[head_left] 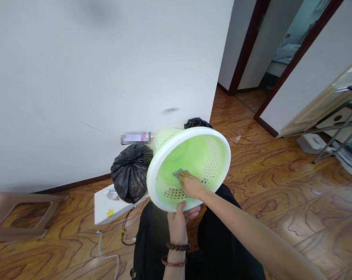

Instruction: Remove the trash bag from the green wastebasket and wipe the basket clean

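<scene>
A light green plastic basket [190,149] with a white rim and perforated sides is tilted, its mouth toward me. My left hand [178,223] grips the lower rim from below, thumb on the near side and fingers behind. Inside the basket, my right hand [191,186] presses a small grey cloth [180,173] against the inner wall. Its fingers are closed over the cloth, partly covering it. A tied black plastic bag [132,173] sits just left of the basket.
Behind the basket, more black plastic [198,123] shows near the wall [106,77]. A white box [113,206] and a white cable [101,251] are at lower left, with a brown plastic stool [27,233] farther left. The wooden floor [252,163] extends right toward a doorway.
</scene>
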Demonstrator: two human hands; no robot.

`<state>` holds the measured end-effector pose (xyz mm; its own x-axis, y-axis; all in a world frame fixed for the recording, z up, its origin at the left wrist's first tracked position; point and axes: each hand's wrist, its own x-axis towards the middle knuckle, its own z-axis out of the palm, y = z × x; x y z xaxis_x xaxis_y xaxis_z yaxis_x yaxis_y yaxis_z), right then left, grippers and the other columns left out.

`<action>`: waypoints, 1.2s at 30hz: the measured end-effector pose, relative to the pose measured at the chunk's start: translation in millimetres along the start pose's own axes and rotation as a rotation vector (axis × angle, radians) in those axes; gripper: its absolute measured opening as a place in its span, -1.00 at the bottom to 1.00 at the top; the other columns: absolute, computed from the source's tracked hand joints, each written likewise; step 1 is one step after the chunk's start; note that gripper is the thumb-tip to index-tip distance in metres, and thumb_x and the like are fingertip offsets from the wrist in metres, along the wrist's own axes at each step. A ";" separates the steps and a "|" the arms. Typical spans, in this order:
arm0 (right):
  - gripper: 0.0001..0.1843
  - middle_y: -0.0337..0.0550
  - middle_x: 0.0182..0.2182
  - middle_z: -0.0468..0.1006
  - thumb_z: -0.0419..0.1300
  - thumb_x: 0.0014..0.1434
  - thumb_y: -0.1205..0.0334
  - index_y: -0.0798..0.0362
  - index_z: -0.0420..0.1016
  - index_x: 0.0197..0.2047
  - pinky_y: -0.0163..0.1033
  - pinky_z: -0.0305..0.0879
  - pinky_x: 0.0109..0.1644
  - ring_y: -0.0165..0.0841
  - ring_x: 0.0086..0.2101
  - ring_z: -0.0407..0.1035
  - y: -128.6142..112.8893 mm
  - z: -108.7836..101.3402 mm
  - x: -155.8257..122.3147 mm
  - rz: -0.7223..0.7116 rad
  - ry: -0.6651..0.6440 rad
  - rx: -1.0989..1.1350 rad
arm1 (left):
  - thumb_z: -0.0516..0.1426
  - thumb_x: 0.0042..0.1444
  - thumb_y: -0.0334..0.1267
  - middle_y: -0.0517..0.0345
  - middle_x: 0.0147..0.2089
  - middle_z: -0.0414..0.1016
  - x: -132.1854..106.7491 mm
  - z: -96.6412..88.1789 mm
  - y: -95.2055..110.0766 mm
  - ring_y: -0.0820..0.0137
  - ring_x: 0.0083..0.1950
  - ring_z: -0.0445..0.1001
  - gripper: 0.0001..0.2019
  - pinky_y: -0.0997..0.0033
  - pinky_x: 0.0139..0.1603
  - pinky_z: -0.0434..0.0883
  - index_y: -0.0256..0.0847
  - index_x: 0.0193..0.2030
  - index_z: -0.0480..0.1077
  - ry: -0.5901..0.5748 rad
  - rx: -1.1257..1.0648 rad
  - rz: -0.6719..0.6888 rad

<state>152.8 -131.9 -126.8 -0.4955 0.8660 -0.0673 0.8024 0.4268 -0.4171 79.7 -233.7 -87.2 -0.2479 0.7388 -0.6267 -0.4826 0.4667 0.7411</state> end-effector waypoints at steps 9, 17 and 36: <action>-0.46 0.16 0.17 0.20 -0.08 0.15 0.37 0.34 0.14 0.20 -0.19 -0.03 0.23 -0.25 0.18 0.03 -0.3 1.4 0.5 -0.003 0.002 0.016 | 0.11 -0.05 -0.34 -0.06 -0.54 0.51 1.8 -1.5 -1.4 0.18 -0.50 0.53 -0.68 0.26 -0.48 0.50 -0.44 -0.13 0.30 -0.002 0.033 0.004; -0.46 0.14 0.18 0.20 -0.11 0.15 0.39 0.34 0.14 0.20 -0.17 0.00 0.22 -0.24 0.18 0.03 -1.3 0.2 -0.4 -0.004 -0.003 0.000 | 0.10 -0.05 -0.36 -0.07 -0.56 0.50 1.1 -1.5 -1.2 0.16 -0.48 0.53 -0.67 0.26 -0.48 0.49 -0.49 -0.12 0.31 0.011 0.031 0.000; -0.45 0.17 0.18 0.17 -0.09 0.14 0.40 0.36 0.12 0.21 -0.17 -0.04 0.24 -0.25 0.19 0.00 -1.8 -1.3 -1.4 -0.002 -0.018 0.014 | 0.10 -0.03 -0.36 -0.10 -0.53 0.51 1.7 -2.0 -1.8 0.17 -0.48 0.54 -0.69 0.25 -0.46 0.50 -0.47 -0.12 0.31 0.006 0.026 -0.007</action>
<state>152.4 -133.5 -124.8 -0.5027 0.8605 -0.0826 0.7970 0.4243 -0.4299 78.4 -234.3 -90.1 -0.2494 0.7326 -0.6334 -0.4627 0.4844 0.7424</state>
